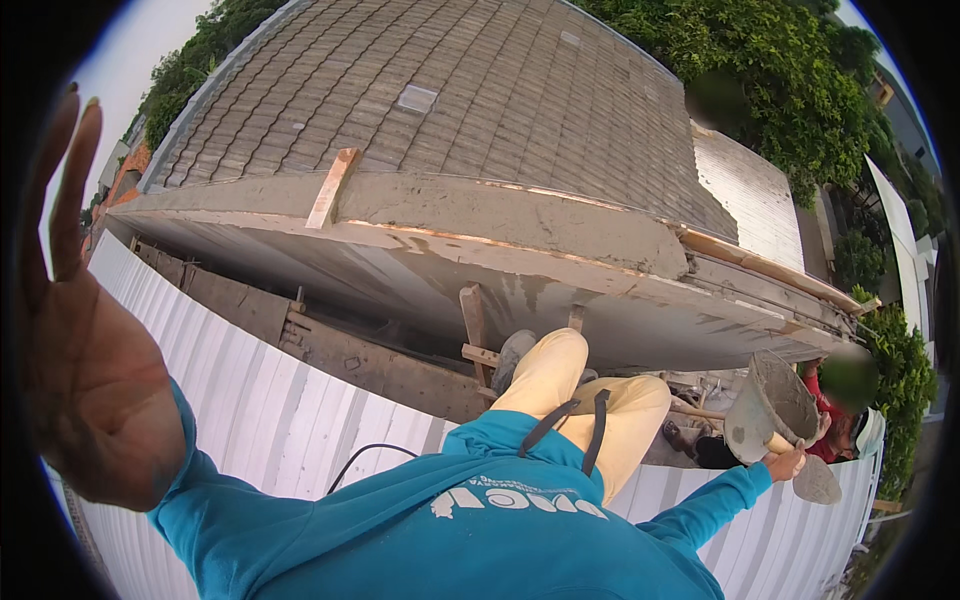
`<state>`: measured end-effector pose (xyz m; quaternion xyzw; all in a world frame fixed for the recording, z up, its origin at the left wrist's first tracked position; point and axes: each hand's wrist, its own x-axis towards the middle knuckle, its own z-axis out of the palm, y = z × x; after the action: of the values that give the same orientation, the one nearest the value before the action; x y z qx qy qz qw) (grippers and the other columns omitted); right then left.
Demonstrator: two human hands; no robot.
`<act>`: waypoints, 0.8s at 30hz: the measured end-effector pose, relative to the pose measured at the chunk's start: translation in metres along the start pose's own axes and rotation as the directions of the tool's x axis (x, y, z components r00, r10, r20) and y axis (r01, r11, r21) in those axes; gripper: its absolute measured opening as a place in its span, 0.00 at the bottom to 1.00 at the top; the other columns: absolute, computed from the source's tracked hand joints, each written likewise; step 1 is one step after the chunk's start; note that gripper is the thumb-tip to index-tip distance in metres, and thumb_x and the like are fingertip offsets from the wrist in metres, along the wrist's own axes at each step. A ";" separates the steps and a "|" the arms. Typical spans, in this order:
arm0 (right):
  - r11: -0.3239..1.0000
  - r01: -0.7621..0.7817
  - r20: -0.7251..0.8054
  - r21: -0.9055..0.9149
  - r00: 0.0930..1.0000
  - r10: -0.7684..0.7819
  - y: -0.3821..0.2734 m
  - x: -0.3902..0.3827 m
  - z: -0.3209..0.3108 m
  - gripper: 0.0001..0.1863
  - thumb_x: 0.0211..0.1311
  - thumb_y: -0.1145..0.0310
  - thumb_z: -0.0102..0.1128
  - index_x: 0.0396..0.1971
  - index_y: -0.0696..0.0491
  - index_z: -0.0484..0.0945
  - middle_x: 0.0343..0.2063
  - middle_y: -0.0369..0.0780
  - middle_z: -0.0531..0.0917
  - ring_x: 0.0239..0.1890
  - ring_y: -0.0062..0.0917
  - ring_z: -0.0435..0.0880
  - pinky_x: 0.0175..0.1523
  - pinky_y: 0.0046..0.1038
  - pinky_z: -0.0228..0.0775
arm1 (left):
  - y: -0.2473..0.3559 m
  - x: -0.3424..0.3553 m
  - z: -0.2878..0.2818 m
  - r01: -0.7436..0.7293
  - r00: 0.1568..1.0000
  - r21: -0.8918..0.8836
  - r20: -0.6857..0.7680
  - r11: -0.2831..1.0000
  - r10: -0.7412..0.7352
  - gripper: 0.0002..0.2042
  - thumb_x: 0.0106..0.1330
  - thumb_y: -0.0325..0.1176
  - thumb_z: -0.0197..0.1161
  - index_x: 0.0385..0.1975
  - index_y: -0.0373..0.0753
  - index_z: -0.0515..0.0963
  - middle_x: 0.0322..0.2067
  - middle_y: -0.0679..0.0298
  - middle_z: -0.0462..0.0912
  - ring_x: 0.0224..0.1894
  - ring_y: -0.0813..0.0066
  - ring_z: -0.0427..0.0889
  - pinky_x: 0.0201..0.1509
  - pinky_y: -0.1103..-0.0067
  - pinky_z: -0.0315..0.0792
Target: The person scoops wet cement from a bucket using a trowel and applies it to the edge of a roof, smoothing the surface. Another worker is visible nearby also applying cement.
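Note:
My left hand [80,370] is raised large at the left edge, fingers stretched out, holding nothing. At lower right my right hand [785,465] is closed on a trowel, whose pale handle and cement-coated blade [815,485] show beside it. Just above that hand, against the trowel, is a grey cement-smeared bucket or scoop [760,400]; whether my hand also grips it I cannot tell. My bent legs in pale yellow trousers face a freshly plastered concrete edge [560,225] with thin wooden boards along it.
A tiled roof [440,100] rises beyond the edge. White corrugated sheeting [230,390] lies around me. A wooden plank [330,188] crosses the edge, and wooden supports [472,320] stand below. A co-worker in red [830,420] is close at right, beside the bucket. Trees [770,120] stand behind.

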<state>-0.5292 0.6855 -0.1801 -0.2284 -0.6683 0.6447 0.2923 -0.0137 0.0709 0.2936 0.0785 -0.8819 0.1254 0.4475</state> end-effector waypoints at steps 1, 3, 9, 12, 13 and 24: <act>0.962 0.005 -0.052 -0.274 0.998 -0.020 0.018 0.028 -0.017 0.20 0.55 0.61 0.71 0.51 0.42 0.83 0.48 0.37 0.83 0.52 0.27 0.83 0.56 0.27 0.75 | 0.000 -0.026 0.024 0.167 0.983 -0.125 0.096 0.978 -0.156 0.28 0.76 0.53 0.38 0.60 0.38 0.75 0.64 0.50 0.72 0.63 0.54 0.76 0.68 0.57 0.68; -0.006 0.421 0.380 -0.907 0.813 -0.442 0.062 0.049 -0.013 0.17 0.64 0.58 0.63 0.52 0.41 0.81 0.42 0.39 0.86 0.42 0.32 0.87 0.47 0.34 0.79 | 0.020 -0.087 0.039 0.647 0.758 -0.261 0.324 0.717 -0.566 0.25 0.76 0.50 0.44 0.58 0.38 0.77 0.62 0.52 0.73 0.63 0.59 0.75 0.69 0.61 0.67; -0.271 0.368 0.405 -0.890 0.910 -0.094 0.083 0.017 0.015 0.20 0.67 0.59 0.59 0.59 0.35 0.75 0.49 0.36 0.84 0.50 0.32 0.85 0.53 0.45 0.77 | 0.144 -0.312 0.054 0.921 -0.270 0.320 0.935 0.222 -0.229 0.29 0.75 0.51 0.53 0.71 0.42 0.64 0.68 0.50 0.68 0.70 0.55 0.65 0.74 0.68 0.59; -0.015 0.371 0.370 -0.928 0.919 -0.136 0.109 -0.016 0.024 0.19 0.66 0.60 0.58 0.57 0.40 0.75 0.49 0.40 0.84 0.50 0.34 0.85 0.53 0.45 0.78 | 0.163 -0.339 0.048 0.946 -0.323 0.324 0.944 0.015 -0.060 0.28 0.76 0.47 0.52 0.72 0.42 0.63 0.64 0.53 0.73 0.67 0.58 0.70 0.72 0.70 0.62; 0.106 0.372 0.357 -0.922 0.924 -0.137 0.112 -0.026 0.028 0.19 0.66 0.61 0.58 0.57 0.42 0.75 0.49 0.41 0.83 0.50 0.35 0.85 0.53 0.45 0.78 | 0.170 -0.341 0.042 0.940 -0.329 0.326 0.944 -0.098 -0.012 0.27 0.76 0.45 0.52 0.71 0.41 0.63 0.62 0.55 0.76 0.65 0.60 0.72 0.71 0.71 0.63; 0.929 -0.371 0.211 -0.023 0.906 0.367 0.141 -0.107 0.053 0.19 0.65 0.65 0.57 0.51 0.60 0.76 0.50 0.55 0.81 0.48 0.44 0.86 0.53 0.43 0.81 | 0.178 -0.326 -0.013 0.767 -0.600 0.641 0.725 -0.012 0.337 0.27 0.69 0.51 0.59 0.60 0.36 0.76 0.57 0.57 0.80 0.57 0.66 0.75 0.66 0.70 0.66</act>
<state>-0.4982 0.5830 -0.3310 -0.2781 -0.6345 0.7149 0.0947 0.1429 0.2536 0.0107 0.4317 -0.4713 -0.6505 -0.4104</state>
